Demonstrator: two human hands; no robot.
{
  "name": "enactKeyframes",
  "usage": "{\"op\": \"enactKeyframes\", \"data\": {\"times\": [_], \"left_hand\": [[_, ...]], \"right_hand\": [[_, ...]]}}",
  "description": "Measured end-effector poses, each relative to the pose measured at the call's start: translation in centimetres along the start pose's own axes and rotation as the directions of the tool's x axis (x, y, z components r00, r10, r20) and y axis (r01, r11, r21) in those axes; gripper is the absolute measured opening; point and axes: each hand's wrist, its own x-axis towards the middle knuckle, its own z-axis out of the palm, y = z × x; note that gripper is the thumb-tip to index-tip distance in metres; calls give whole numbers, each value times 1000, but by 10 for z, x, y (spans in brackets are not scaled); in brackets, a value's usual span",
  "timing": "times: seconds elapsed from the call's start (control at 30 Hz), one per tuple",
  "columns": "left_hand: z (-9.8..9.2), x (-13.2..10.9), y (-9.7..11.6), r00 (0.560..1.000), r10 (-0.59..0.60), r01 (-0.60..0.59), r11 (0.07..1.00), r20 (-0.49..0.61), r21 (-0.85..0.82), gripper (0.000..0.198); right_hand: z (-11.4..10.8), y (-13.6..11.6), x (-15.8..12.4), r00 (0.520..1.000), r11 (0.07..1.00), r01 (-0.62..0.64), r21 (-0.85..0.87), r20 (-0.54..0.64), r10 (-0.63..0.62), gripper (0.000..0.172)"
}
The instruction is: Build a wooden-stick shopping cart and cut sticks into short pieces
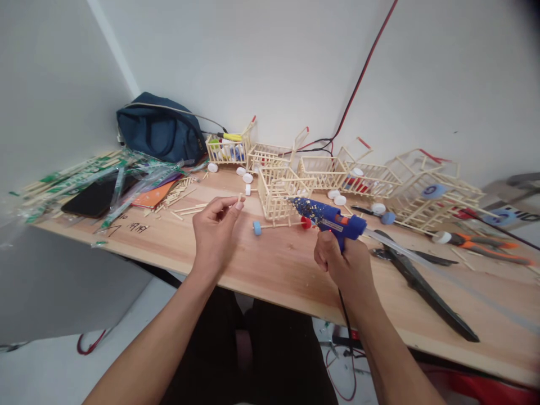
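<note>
Two bare hands hover over a pale, smooth-grained wooden bench (274, 275). At the centre of the frame the left hand (216, 228) pinches a stick (240, 198), short, thin and light-coloured, between thumb and forefinger tips. The grip is closed tight on it, and the stick stands nearly upright above the bench.

Right of centre the right hand (343, 264) has its grip wrapped fully round the handle of a glue gun (333, 219). The gun is blue plastic flecked with pale specks. Its tapered nose points toward the upper left at a cart (278, 194), a boxy open lattice of thin sticks; whether nose and cart touch I cannot tell. A clear, glassy glue rod (394, 243) juts from the gun's back, and a black cord (342, 306) drops from its handle past the bench edge.

Between the hands lies an axle (280, 225), a slim stick with a round blue cap at one end and a red one at the other. More lattice carts (371, 180) line the wall behind, with white round caps (247, 175) scattered near them. At upper left sit a soft navy bag (160, 132), glossy green-printed wrappers (84, 174) and a flat black phone (95, 198). At right lie orange-handled pliers (481, 243) and long black shears (426, 287).
</note>
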Motion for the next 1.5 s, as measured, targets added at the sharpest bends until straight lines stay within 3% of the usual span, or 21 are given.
{"op": "enactKeyframes", "data": {"times": [1.5], "left_hand": [[-1,0,0,1000,-5,5,1000,-7,9,19]], "right_hand": [[-10,10,-3,996,999,20,47,-84,-16,54]]}}
